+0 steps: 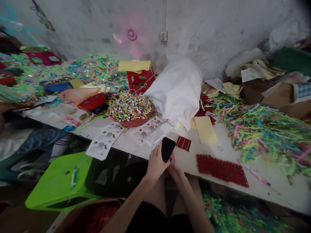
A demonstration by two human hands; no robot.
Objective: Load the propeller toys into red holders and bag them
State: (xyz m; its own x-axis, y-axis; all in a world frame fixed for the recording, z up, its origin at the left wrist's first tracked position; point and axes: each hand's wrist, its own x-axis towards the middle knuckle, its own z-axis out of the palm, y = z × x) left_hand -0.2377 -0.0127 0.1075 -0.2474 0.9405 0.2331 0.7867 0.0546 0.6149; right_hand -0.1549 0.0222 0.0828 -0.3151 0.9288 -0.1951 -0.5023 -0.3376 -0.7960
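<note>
A black smartphone with a dark screen is held above my lap at the table's front edge. My left hand is closed around its left side and lower end. At the lower right corner, my right hand is closed against the phone, its fingers partly hidden. Just beyond the phone lies a small dark red perforated piece. A larger dark red perforated sheet rests to the right, beside a pink stick-like item.
A red basin of small colourful pieces stands beside a big white sack. Green and pink strips are heaped at right. Printed sheets overhang the edge above a green stool. Another person's leg shows at left.
</note>
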